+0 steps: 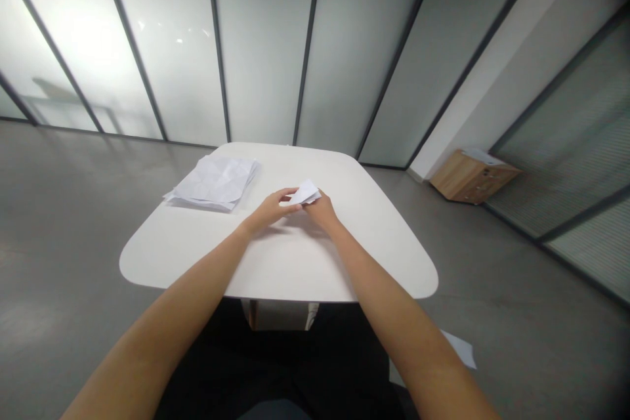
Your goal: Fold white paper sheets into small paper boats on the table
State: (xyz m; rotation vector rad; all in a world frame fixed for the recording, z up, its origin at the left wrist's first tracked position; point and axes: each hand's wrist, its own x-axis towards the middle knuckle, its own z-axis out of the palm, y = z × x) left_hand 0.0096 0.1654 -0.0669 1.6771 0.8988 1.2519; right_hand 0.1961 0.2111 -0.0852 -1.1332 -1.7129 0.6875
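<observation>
A small folded piece of white paper (306, 193) is held just above the middle of the white table (374, 256). My left hand (270, 209) pinches its left side with closed fingers. My right hand (321, 210) grips its right side from below, fingers curled round it. Both hands meet at the paper, and part of it is hidden behind my fingers.
A stack of creased white sheets (214, 182) lies at the table's far left. A low wooden cabinet (472, 175) stands against the right wall. A sheet of paper (460, 348) lies on the floor under the table's right edge. Frosted glass panels close off the back.
</observation>
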